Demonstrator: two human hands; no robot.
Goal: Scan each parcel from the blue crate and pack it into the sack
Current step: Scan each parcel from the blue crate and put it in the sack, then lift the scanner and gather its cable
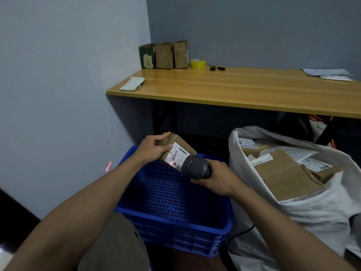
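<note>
Left hand point(151, 148) fingers clamped on box point(176, 148) over crate point(172, 218), 12 o'clock rim; right hand point(217, 178) wrapped round scanner point(196, 167). Probably light, stiff cardboard; best gripped by edges. Sack point(293, 212) at 3 o'clock.

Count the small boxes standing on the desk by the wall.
3, in a row at the back left corner of the desk, against the wall: a green box leftmost, a brown box in the middle, another brown box rightmost, beside the yellow tape roll. More could be hidden behind them.
</note>
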